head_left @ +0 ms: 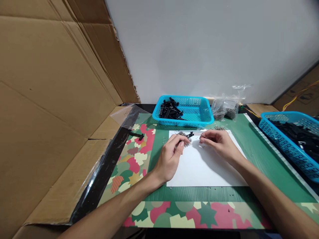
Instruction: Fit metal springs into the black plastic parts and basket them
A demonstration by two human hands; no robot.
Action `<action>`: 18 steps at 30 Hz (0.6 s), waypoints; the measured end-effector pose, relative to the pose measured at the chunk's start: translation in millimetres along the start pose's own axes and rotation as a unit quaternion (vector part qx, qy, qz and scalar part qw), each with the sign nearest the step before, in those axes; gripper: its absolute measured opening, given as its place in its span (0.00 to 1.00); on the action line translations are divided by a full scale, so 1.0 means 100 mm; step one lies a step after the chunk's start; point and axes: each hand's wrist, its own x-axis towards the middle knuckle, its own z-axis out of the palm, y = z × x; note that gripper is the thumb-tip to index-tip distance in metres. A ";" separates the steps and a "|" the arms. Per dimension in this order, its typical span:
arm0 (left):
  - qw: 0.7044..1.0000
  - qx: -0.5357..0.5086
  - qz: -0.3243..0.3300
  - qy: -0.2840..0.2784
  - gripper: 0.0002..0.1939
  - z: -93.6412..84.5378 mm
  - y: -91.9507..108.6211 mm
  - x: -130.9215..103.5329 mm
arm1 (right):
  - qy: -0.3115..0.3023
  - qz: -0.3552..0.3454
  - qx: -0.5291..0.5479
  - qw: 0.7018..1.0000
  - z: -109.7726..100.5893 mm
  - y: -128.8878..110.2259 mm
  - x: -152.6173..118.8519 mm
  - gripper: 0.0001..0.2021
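Observation:
My left hand [171, 154] is closed round a small black plastic part [190, 134], whose notched end sticks out to the right past the fingers. Beneath that hand lies a pile of tiny metal pieces [187, 143] on a white sheet of paper [199, 172]. My right hand [219, 142] hovers over the sheet's far right side, thumb and forefinger pinched together. Something thin shows at the fingertips, too small to name. A gap separates the two hands. Another heap of tiny metal pieces [219, 128] sits just behind my right hand.
A blue basket [183, 123] partly filled with black parts stands at the back. Another blue basket [286, 149] of black parts is at the right. Clear bags [225, 108] sit by the wall. One black part [137, 135] lies at the left. Cardboard [57, 99] walls the left side.

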 end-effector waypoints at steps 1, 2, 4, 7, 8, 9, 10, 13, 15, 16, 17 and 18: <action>1.000 0.001 0.001 0.001 0.14 0.00 0.00 0.00 | -0.004 -0.004 -0.007 1.000 0.00 0.01 0.00 0.15; 1.000 0.002 0.002 0.002 0.14 0.00 0.00 0.01 | -0.006 -0.009 -0.019 1.000 0.00 0.01 0.00 0.14; 1.000 0.004 0.006 0.004 0.14 0.00 -0.01 0.02 | -0.004 -0.023 -0.061 0.998 0.01 0.03 0.00 0.12; 1.000 0.007 0.011 0.004 0.12 0.01 -0.02 0.03 | -0.010 -0.046 -0.136 0.990 0.03 0.04 -0.01 0.10; 1.000 0.008 0.012 0.002 0.11 0.01 -0.01 0.03 | -0.011 -0.051 -0.151 0.987 0.02 0.04 -0.01 0.09; 1.000 0.010 0.013 0.001 0.10 0.02 -0.01 0.03 | -0.008 -0.055 -0.162 0.985 0.01 0.04 -0.01 0.10; 1.000 0.012 0.015 -0.001 0.10 0.02 -0.01 0.03 | -0.002 -0.058 -0.172 0.983 0.00 0.03 -0.01 0.10; 1.000 0.023 0.017 -0.002 0.10 0.01 0.01 0.03 | 0.004 -0.057 -0.208 0.977 -0.10 0.00 -0.01 0.12; 1.000 0.027 0.015 -0.003 0.10 0.01 0.02 0.04 | -0.015 -0.045 -0.233 0.971 -0.18 0.00 -0.01 0.11; 1.000 0.028 0.012 -0.004 0.10 0.01 0.03 0.04 | -0.029 -0.036 -0.240 0.970 -0.21 0.01 -0.02 0.11; 1.000 0.028 0.010 -0.004 0.10 0.01 0.03 0.04 | -0.041 -0.025 -0.243 0.969 -0.24 0.02 -0.02 0.11; 1.000 0.028 0.009 -0.005 0.10 0.02 0.03 0.04 | -0.053 -0.015 -0.243 0.968 -0.25 0.03 -0.02 0.10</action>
